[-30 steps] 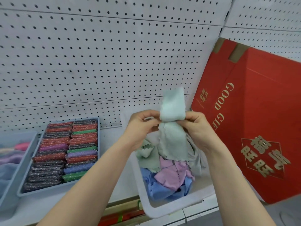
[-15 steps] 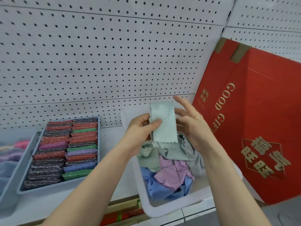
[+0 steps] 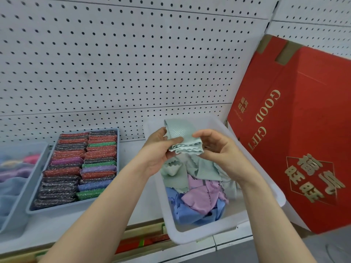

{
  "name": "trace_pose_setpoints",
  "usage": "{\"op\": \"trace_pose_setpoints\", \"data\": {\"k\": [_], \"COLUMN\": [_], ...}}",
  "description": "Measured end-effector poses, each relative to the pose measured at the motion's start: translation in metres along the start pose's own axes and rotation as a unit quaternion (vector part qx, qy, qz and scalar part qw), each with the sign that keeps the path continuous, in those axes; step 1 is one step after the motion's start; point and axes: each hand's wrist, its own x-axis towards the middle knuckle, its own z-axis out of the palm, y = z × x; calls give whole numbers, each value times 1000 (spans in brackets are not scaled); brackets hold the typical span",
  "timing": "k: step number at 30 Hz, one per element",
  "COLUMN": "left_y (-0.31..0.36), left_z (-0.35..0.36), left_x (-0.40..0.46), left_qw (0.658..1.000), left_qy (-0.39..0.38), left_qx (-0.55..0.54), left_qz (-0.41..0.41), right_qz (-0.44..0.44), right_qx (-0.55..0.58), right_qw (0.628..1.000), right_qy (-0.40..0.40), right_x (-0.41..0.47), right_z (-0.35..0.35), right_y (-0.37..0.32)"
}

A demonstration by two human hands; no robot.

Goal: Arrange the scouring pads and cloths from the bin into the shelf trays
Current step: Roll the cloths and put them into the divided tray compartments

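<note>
A pale green cloth [image 3: 182, 138], folded into a small stack, is held above the white bin [image 3: 207, 236]. My left hand [image 3: 161, 150] grips its left side with the thumb on top. My right hand [image 3: 218, 147] cups its right edge with curled fingers. Inside the bin lie loose cloths: green [image 3: 172, 179], pink [image 3: 203, 194] and blue [image 3: 186, 211]. On the shelf to the left, a grey tray [image 3: 28, 208] holds two rows of glittery scouring pads [image 3: 76, 168]. Another grey tray [image 3: 39, 154] at the far left holds folded cloths [image 3: 11, 171].
A large red gift box [image 3: 296, 130] leans against the white pegboard wall [image 3: 114, 63] right of the bin. The bin juts past the shelf's front edge [image 3: 133, 224]. A lower shelf with red and green packs [image 3: 144, 242] shows below.
The long hanging green cloth has been folded down into a compact stack. Both hands have come together around it, a little lower over the bin.
</note>
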Motion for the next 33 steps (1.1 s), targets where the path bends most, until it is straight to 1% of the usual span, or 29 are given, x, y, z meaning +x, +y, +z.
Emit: {"op": "trace_pose_setpoints", "data": {"k": [3, 5, 8, 10, 12, 14, 16, 17, 19, 21, 23, 25, 27, 29, 31, 33], "left_y": [-4, -7, -13, -16, -18, -23, -32, -36, -42, -44, -46, -49, -53, -56, -54, -49], "left_z": [1, 2, 3, 4, 5, 7, 8, 8, 6, 1, -7, -16, -28, -43, -60, -80], "left_x": [-2, -4, -9, -12, -15, -21, -25, -27, -33, -43, -56, -70, -84, -98, -113, -127], "left_qw": [1000, 999, 997, 996, 997, 996, 989, 985, 983, 985, 985, 984, 977, 970, 966, 965], "left_qy": [-24, -39, -64, -62, -59, -54, 2, 36, 74, 78, 80, 100, 145, 188, 227, 245], "left_qx": [4, 11, 42, 55, 38, 54, 120, 131, 110, 86, 76, 72, 80, 83, 39, -23], "left_qz": [-1, 7, 25, 26, 18, 40, 86, 104, 123, 129, 130, 131, 135, 133, 114, 93], "right_qz": [14, 30, 66, 84, 90, 97, 110, 119, 146, 187, 224, 230, 209, 170, 124, 64], "right_qx": [17, 10, -2, -6, -5, 0, 3, 2, 8, 42, 115, 171, 160, 111, 64, 3], "right_qw": [997, 993, 988, 983, 980, 979, 981, 981, 983, 981, 967, 952, 958, 973, 984, 993], "right_qy": [80, 117, 141, 162, 179, 177, 163, 151, 113, 43, -46, -109, -116, -111, -113, -103], "right_x": [4, 6, 9, 11, 12, 14, 15, 15, 15, 15, 17, 19, 21, 21, 19, 19], "right_z": [4, 6, 7, 8, 8, 8, 9, 9, 11, 12, 17, 30, 50, 76, 104, 131], "right_y": [2, 3, 7, 10, 13, 16, 19, 20, 22, 23, 22, 21, 22, 23, 23, 24]}}
